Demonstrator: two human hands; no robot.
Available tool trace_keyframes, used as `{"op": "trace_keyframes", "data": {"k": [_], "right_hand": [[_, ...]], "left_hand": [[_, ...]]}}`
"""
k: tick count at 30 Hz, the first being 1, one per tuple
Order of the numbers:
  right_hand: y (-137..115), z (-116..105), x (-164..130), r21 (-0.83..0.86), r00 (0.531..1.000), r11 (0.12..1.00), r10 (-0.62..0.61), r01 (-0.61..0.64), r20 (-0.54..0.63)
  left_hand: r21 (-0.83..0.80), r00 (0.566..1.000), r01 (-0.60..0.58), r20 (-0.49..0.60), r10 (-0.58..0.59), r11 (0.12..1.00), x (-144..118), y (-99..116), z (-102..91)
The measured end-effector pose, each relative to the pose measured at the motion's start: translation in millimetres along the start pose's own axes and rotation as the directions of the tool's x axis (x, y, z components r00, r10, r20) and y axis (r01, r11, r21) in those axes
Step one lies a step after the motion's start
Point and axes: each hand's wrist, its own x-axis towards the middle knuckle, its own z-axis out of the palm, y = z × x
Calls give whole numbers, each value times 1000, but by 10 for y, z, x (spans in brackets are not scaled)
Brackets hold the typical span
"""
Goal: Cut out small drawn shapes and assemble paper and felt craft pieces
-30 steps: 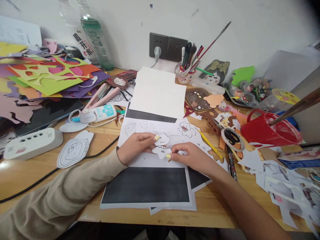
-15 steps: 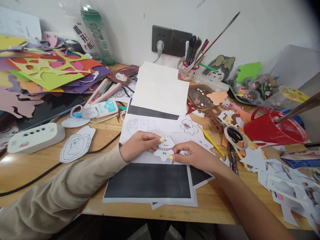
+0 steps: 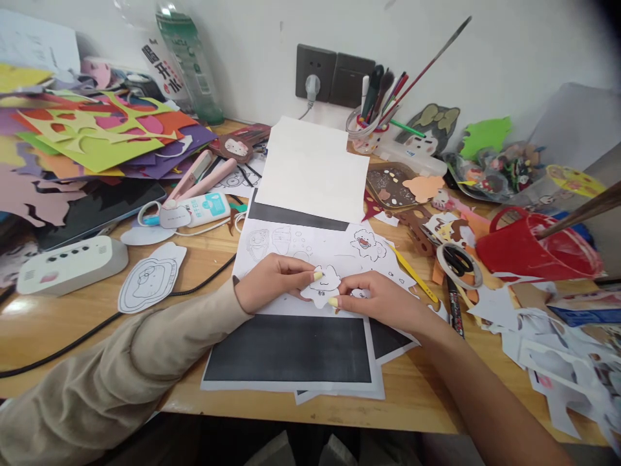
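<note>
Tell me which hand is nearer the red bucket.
Right. The right hand lies on the papers, closer to the red bucket at the desk's right; the left hand is farther away.

Right hand [image 3: 383,303] covering lower edge of small white paper cutout [image 3: 326,285]; its printed characters staying too tiny for reading; clear green-labelled bottle [image 3: 187,58] running off top edge.
</note>
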Motion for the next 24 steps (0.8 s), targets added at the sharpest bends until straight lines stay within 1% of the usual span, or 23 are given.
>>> {"op": "trace_keyframes", "data": {"k": [4, 10, 13, 18, 21, 24], "right_hand": [[-12, -11, -2, 43, 999, 999, 10, -8, -33], [-10, -2, -2, 122, 987, 993, 13, 7, -159], [-10, 19, 1, 132, 980, 991, 26, 0, -198], [-16, 32, 1, 127, 974, 992, 47, -19, -220], [-8, 29, 1, 126, 974, 992, 52, -24, -219], [0, 27, 0, 119, 974, 993, 50, -25, -219]], "left_hand": [[18, 999, -25, -20, 26, 1000, -9, 16, -6], [66, 999, -14, -34, 17, 998, -13, 36, 20], [48, 1000, 4, -26, -2, 999, -10, 36, 31], [-2, 1000, 11, 12, -11, 1000, -11, 47, 47], [-10, 999, 8, 47, -8, 1000, -14, 57, 53], [-13, 998, 8, 59, -7, 1000, -14, 54, 52]]}}
